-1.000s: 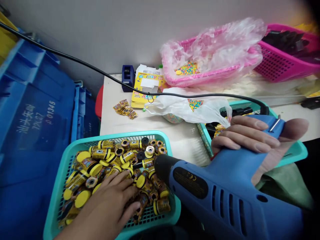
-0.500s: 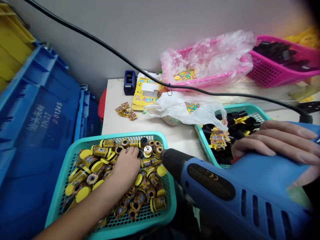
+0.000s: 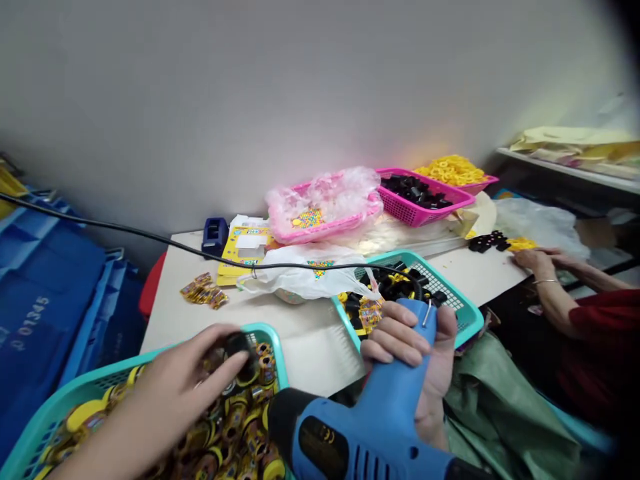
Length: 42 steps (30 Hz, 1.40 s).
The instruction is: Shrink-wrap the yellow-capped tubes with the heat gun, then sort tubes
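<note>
My left hand point(image 3: 185, 373) is over a turquoise basket point(image 3: 274, 347), thumb and fingers closed round a small black-ended cylinder point(image 3: 240, 350), somewhat blurred. Below it the basket is full of small printed containers point(image 3: 237, 417), many with yellow lids. My right hand point(image 3: 405, 347) is wrapped round the handle of a blue heat gun point(image 3: 370, 413). Its black nozzle points left, beside the basket's right edge. The gun's body lies below the handle, and a black cord point(image 3: 150, 239) runs from the handle's top end across to the left.
A second turquoise basket point(image 3: 465, 307) holds black and yellow parts. Behind are a plastic-lined pink basket point(image 3: 320, 237), a magenta basket point(image 3: 415, 213), a white bag point(image 3: 305, 283) and a tape dispenser point(image 3: 215, 237). Blue crates point(image 3: 45, 300) stand left. Another person's hands point(image 3: 540, 263) work at right.
My view has swung up and right, bringing the other person into sight. My left hand has risen from among the containers with the black-ended cylinder. The heat gun's handle now points upward.
</note>
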Available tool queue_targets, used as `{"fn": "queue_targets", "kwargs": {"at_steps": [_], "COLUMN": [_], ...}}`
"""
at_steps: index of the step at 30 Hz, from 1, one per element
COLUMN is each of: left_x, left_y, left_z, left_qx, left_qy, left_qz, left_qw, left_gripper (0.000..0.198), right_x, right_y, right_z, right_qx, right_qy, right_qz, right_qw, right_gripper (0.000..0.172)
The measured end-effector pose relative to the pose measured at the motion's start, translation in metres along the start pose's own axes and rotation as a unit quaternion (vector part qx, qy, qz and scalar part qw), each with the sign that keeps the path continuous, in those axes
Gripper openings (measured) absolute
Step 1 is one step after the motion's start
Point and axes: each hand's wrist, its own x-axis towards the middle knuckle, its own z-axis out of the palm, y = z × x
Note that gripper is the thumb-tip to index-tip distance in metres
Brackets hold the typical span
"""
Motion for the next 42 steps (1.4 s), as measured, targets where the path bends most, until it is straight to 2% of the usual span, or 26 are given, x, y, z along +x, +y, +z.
{"fn": "queue_targets", "kwargs": {"at_steps": [2, 5, 7, 9, 11, 14, 16, 18, 20, 23, 26, 29, 33, 35, 37, 38, 40, 42], "left_x": [0.041, 0.090, 0.099, 0.089, 0.063, 0.012, -0.022, -0.051, -0.070, -0.081, -0.086, -0.095, -0.101, -0.097, -0.092, -0.090, -0.092, -0.102], "left_y": [0.041, 0.089, 0.100, 0.092, 0.067, 0.019, -0.010, -0.032, -0.046, -0.050, -0.042, -0.034, -0.035, -0.036, -0.035, -0.033, -0.028, -0.023], "left_z": [0.008, 0.029, 0.034, 0.028, 0.012, -0.014, -0.025, -0.025, -0.011, 0.025, 0.052, 0.046, 0.021, 0.025, 0.039, 0.047, 0.055, 0.051], "left_qx": [-0.153, -0.165, -0.153, -0.141, -0.118, -0.065, -0.020, 0.023, 0.056, 0.107, 0.154, 0.155, 0.057, 0.059, 0.110, 0.126, 0.106, 0.048], "left_qy": [-0.067, -0.094, -0.098, -0.095, -0.089, -0.070, -0.056, -0.057, -0.066, -0.081, -0.138, -0.190, -0.227, -0.185, -0.128, -0.122, -0.164, -0.211], "left_qz": [0.008, 0.033, 0.049, 0.055, 0.033, -0.053, -0.119, -0.150, -0.134, -0.063, 0.006, 0.014, 0.040, 0.025, -0.013, -0.019, 0.004, 0.047], "left_qw": [0.986, 0.981, 0.982, 0.984, 0.988, 0.994, 0.991, 0.987, 0.987, 0.989, 0.978, 0.969, 0.971, 0.981, 0.986, 0.984, 0.981, 0.975], "left_gripper": [0.038, 0.057, 0.063, 0.059, 0.050, 0.049, 0.053, 0.053, 0.051, 0.046, 0.038, 0.024, 0.034, 0.030, 0.026, 0.027, 0.022, 0.020], "right_x": [-0.006, -0.015, -0.021, -0.025, -0.026, -0.023, -0.018, -0.013, -0.007, -0.002, -0.001, -0.002, 0.002, 0.007, 0.011, 0.013, 0.015, 0.014], "right_y": [0.003, 0.002, -0.001, -0.003, -0.003, 0.002, 0.006, 0.010, 0.014, 0.019, 0.021, 0.022, 0.022, 0.025, 0.028, 0.030, 0.033, 0.035], "right_z": [0.002, 0.007, 0.011, 0.014, 0.017, 0.019, 0.017, 0.014, 0.010, 0.006, 0.004, 0.002, 0.000, 0.001, 0.002, 0.003, 0.004, 0.003], "right_qx": [0.013, 0.018, 0.017, 0.022, 0.021, 0.018, 0.044, 0.084, 0.108, 0.102, 0.078, 0.056, 0.034, 0.022, 0.009, 0.005, 0.002, 0.007], "right_qy": [-0.021, -0.041, -0.042, -0.039, -0.040, -0.040, -0.037, -0.053, -0.077, -0.093, -0.088, -0.087, -0.087, -0.084, -0.072, -0.064, -0.048, -0.031], "right_qz": [0.007, 0.004, -0.003, -0.006, 0.006, 0.028, 0.034, 0.051, 0.078, 0.097, 0.088, 0.074, 0.061, 0.056, 0.048, 0.045, 0.036, 0.020], "right_qw": [1.000, 0.999, 0.999, 0.999, 0.999, 0.999, 0.998, 0.994, 0.988, 0.986, 0.989, 0.992, 0.994, 0.995, 0.996, 0.997, 0.998, 0.999], "right_gripper": [0.044, 0.041, 0.038, 0.036, 0.034, 0.032, 0.032, 0.032, 0.032, 0.036, 0.038, 0.040, 0.040, 0.040, 0.040, 0.040, 0.039, 0.038]}}
